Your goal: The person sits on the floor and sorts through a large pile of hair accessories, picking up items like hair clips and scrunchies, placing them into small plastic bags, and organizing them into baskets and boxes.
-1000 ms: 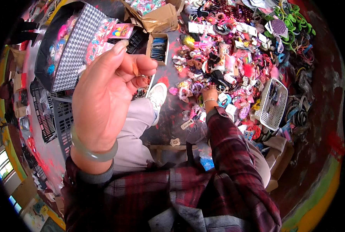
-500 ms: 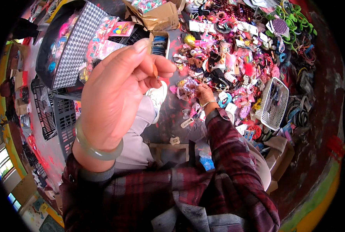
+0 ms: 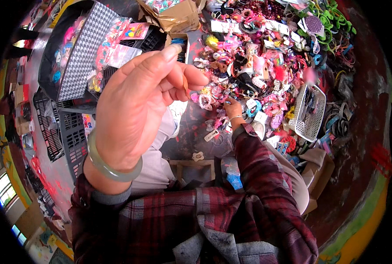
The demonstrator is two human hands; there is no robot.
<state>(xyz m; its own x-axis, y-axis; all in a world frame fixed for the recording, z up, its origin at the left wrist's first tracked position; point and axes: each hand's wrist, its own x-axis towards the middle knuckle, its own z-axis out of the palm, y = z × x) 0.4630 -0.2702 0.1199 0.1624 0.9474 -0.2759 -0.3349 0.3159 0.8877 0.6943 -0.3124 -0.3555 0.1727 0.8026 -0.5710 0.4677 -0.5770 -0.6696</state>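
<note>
My left hand (image 3: 132,105) is raised close to the camera, with a pale green bangle (image 3: 112,169) round its wrist. Its fingers are loosely curled; a thin orange-brown sliver (image 3: 185,82) shows between them, too small to name. Farther off, my right hand (image 3: 234,108) is at the near edge of a large pile of hair accessories (image 3: 253,66). The right fingers are pinched together, and a light blue spot shows at their tips; what they hold is unclear. Just left of them lies a pale pink-lilac scrunchie (image 3: 206,101). A teal scrunchie (image 3: 254,108) lies just to their right.
A white perforated basket (image 3: 309,116) stands tilted at the pile's right. Green hair ties (image 3: 330,20) lie at the far right. On the left are a houndstooth-patterned box (image 3: 87,53) and a grey plastic crate (image 3: 74,134). An opened cardboard box (image 3: 178,17) stands at the back.
My right hand has drawn slightly away from the scrunchie, which now lies apart from it. A blurred pink round thing appears above the white basket. My left hand has shifted slightly right in view.
</note>
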